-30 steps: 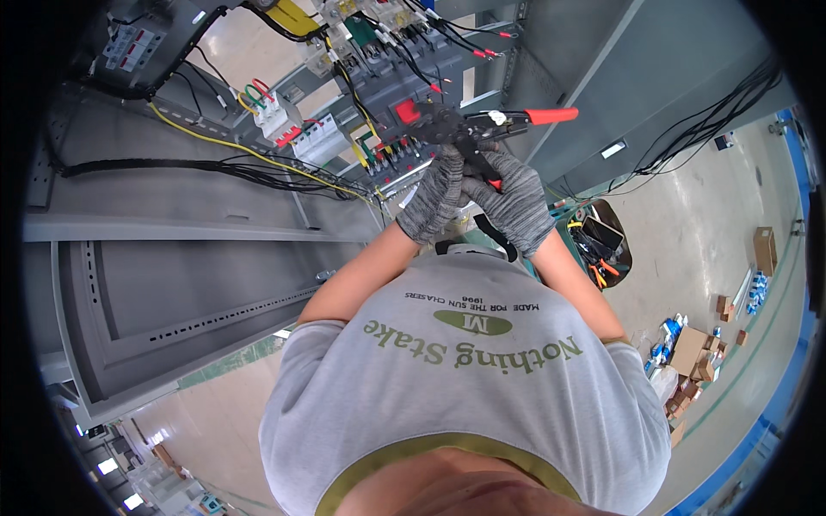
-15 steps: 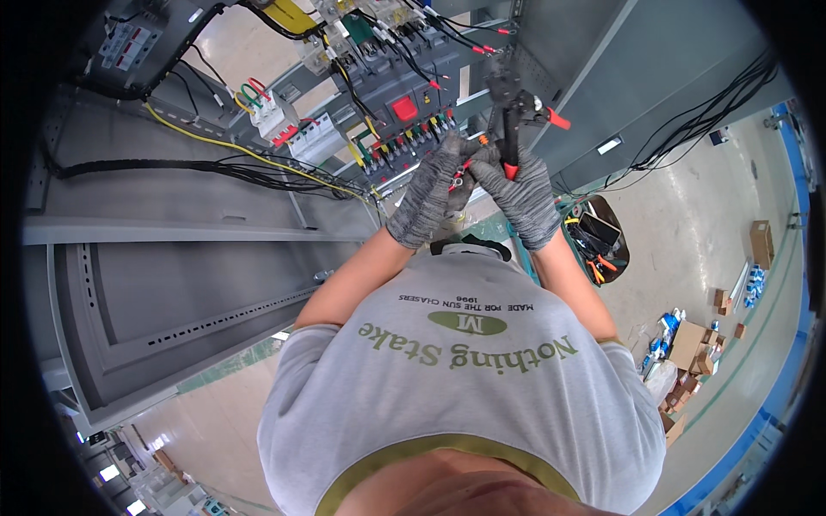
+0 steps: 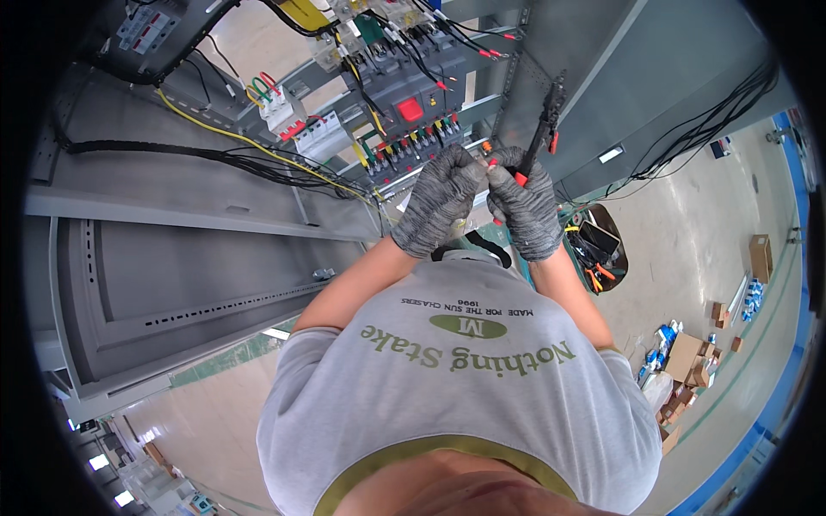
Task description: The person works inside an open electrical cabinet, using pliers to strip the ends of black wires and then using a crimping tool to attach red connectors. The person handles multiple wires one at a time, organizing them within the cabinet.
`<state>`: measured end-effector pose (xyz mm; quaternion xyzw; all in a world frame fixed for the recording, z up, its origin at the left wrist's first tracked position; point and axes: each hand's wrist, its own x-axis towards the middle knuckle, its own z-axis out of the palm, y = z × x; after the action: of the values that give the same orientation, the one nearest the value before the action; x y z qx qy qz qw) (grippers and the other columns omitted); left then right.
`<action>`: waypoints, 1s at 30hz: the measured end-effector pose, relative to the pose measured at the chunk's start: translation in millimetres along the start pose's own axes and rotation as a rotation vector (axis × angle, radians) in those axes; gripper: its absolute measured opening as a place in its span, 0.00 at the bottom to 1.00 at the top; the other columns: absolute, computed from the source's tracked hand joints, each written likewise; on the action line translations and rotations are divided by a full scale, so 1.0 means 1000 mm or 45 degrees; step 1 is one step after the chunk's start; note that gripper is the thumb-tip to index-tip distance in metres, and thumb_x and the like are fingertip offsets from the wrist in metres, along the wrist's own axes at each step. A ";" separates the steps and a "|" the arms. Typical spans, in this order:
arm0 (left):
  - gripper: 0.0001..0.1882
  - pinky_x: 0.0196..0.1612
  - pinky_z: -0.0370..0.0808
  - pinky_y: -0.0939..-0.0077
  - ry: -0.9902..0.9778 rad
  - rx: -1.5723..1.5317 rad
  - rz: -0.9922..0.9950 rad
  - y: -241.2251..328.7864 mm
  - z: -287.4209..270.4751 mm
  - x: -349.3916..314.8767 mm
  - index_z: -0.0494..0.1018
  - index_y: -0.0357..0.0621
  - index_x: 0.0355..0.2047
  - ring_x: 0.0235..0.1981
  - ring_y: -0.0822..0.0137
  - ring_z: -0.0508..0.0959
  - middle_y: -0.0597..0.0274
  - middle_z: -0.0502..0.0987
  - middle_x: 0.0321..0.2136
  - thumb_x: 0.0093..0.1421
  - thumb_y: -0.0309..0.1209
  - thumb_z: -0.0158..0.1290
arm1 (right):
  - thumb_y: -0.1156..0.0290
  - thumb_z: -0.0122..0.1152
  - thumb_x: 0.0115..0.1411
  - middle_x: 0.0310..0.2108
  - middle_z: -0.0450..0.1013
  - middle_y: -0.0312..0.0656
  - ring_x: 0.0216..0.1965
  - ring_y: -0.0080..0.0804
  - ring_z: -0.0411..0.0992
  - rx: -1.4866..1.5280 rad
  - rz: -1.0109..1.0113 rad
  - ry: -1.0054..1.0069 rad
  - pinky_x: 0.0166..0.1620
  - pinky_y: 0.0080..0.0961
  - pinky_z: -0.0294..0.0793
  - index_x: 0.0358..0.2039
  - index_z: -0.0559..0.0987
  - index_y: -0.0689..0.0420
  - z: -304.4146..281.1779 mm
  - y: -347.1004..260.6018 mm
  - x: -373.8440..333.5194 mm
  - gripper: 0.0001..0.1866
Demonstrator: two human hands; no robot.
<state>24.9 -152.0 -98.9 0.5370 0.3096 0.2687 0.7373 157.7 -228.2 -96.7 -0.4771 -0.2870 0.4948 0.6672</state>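
Both my hands wear grey knitted gloves and meet in front of my chest, below the electrical panel. My right hand (image 3: 527, 211) is closed around the crimping pliers (image 3: 544, 125), whose black head points up and away and whose handles show red parts. My left hand (image 3: 440, 202) is closed, its fingertips pinched beside the right thumb. A small red wire terminal (image 3: 491, 162) shows between the fingertips of both hands. Just beyond my hands sits the grey circuit breaker (image 3: 404, 129) with a red button and a row of coloured wires along its near edge.
An open grey cabinet (image 3: 155, 206) surrounds the left side, with a black wire bundle (image 3: 172, 148) and a yellow cable across it. Loose black wires with red-sleeved ends (image 3: 442, 85) hang over the breaker. A tool bag (image 3: 598, 245) stands right; cardboard boxes (image 3: 684, 357) lie on the floor.
The crimping pliers have turned in my right hand, tilting rightward, and their handles look closer together. My fingertips have come together around the small red terminal. The view has shifted slightly.
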 end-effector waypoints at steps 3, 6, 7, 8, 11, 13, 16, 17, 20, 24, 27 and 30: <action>0.09 0.35 0.72 0.83 0.085 0.128 0.420 0.009 0.012 -0.001 0.73 0.42 0.41 0.31 0.78 0.73 0.66 0.73 0.28 0.62 0.32 0.52 | 0.66 0.60 0.60 0.18 0.69 0.31 0.13 0.15 0.62 0.038 0.027 -0.075 0.16 0.13 0.59 0.33 0.74 0.58 -0.006 -0.005 0.000 0.09; 0.11 0.44 0.72 0.79 -0.132 0.395 0.516 0.025 0.002 0.002 0.74 0.39 0.43 0.39 0.74 0.75 0.63 0.77 0.33 0.61 0.27 0.51 | 0.62 0.59 0.60 0.20 0.72 0.34 0.14 0.14 0.62 -0.101 0.102 -0.162 0.16 0.13 0.59 0.32 0.74 0.58 -0.007 -0.027 -0.002 0.11; 0.10 0.44 0.72 0.78 -0.186 0.514 0.532 0.028 0.000 0.004 0.75 0.39 0.43 0.39 0.74 0.76 0.63 0.77 0.34 0.61 0.27 0.51 | 0.62 0.60 0.60 0.20 0.72 0.33 0.14 0.14 0.63 -0.115 0.109 -0.161 0.16 0.13 0.59 0.32 0.73 0.58 -0.008 -0.029 -0.003 0.11; 0.10 0.45 0.72 0.77 -0.203 0.572 0.570 0.033 -0.003 0.005 0.75 0.40 0.42 0.39 0.73 0.76 0.62 0.78 0.38 0.61 0.25 0.51 | 0.62 0.60 0.60 0.20 0.72 0.33 0.14 0.14 0.63 -0.129 0.111 -0.161 0.16 0.14 0.59 0.31 0.73 0.58 -0.009 -0.030 -0.002 0.12; 0.10 0.46 0.72 0.77 -0.148 0.620 0.574 0.036 -0.005 0.001 0.76 0.41 0.42 0.39 0.73 0.76 0.61 0.78 0.39 0.60 0.23 0.51 | 0.61 0.62 0.58 0.20 0.71 0.34 0.14 0.14 0.63 -0.110 0.144 -0.145 0.16 0.14 0.59 0.31 0.73 0.58 -0.012 -0.034 -0.002 0.13; 0.08 0.44 0.72 0.78 -0.112 0.601 0.605 0.043 0.004 -0.001 0.76 0.41 0.40 0.38 0.74 0.76 0.62 0.78 0.37 0.59 0.24 0.53 | 0.60 0.62 0.58 0.20 0.71 0.34 0.14 0.14 0.63 -0.121 0.124 -0.124 0.16 0.14 0.59 0.31 0.73 0.58 -0.014 -0.034 -0.002 0.14; 0.08 0.42 0.73 0.79 -0.116 0.627 0.615 0.045 0.007 -0.001 0.76 0.40 0.39 0.36 0.74 0.76 0.63 0.78 0.34 0.59 0.25 0.54 | 0.61 0.62 0.58 0.20 0.72 0.34 0.13 0.14 0.62 -0.182 0.170 -0.167 0.16 0.14 0.59 0.32 0.74 0.58 -0.012 -0.043 -0.004 0.14; 0.08 0.43 0.73 0.79 -0.150 0.648 0.584 0.045 0.000 0.002 0.76 0.40 0.39 0.37 0.74 0.76 0.64 0.78 0.35 0.58 0.24 0.55 | 0.61 0.62 0.58 0.20 0.72 0.35 0.13 0.14 0.62 -0.172 0.161 -0.169 0.16 0.14 0.59 0.32 0.74 0.59 -0.013 -0.042 -0.003 0.13; 0.08 0.44 0.73 0.79 -0.097 0.713 0.571 0.046 0.000 -0.001 0.75 0.41 0.39 0.37 0.74 0.76 0.65 0.78 0.35 0.57 0.23 0.56 | 0.62 0.61 0.59 0.21 0.73 0.35 0.13 0.14 0.62 -0.083 0.110 -0.154 0.16 0.14 0.59 0.33 0.75 0.60 -0.015 -0.040 -0.001 0.12; 0.08 0.42 0.73 0.79 0.016 0.453 0.551 0.036 0.000 -0.001 0.74 0.41 0.38 0.36 0.74 0.76 0.64 0.78 0.33 0.57 0.23 0.57 | 0.66 0.60 0.59 0.21 0.74 0.36 0.13 0.14 0.63 0.007 -0.029 -0.093 0.16 0.13 0.59 0.33 0.76 0.61 -0.010 -0.036 0.000 0.10; 0.07 0.42 0.74 0.79 0.033 0.640 0.708 0.034 0.000 0.000 0.74 0.41 0.37 0.36 0.74 0.76 0.64 0.78 0.33 0.57 0.23 0.56 | 0.69 0.60 0.59 0.22 0.74 0.36 0.13 0.14 0.63 -0.075 -0.069 -0.055 0.15 0.13 0.59 0.34 0.77 0.61 -0.004 -0.039 -0.002 0.08; 0.07 0.41 0.74 0.79 0.015 0.669 0.631 0.038 -0.001 -0.001 0.74 0.41 0.37 0.36 0.75 0.77 0.63 0.78 0.33 0.57 0.24 0.56 | 0.70 0.59 0.59 0.22 0.74 0.36 0.13 0.14 0.63 -0.022 -0.096 -0.045 0.15 0.13 0.59 0.32 0.77 0.61 0.000 -0.036 0.000 0.07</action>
<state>21.4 -141.3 -62.5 0.7652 0.2328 0.3537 0.4848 171.4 -230.1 -63.0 -0.4626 -0.3208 0.4752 0.6762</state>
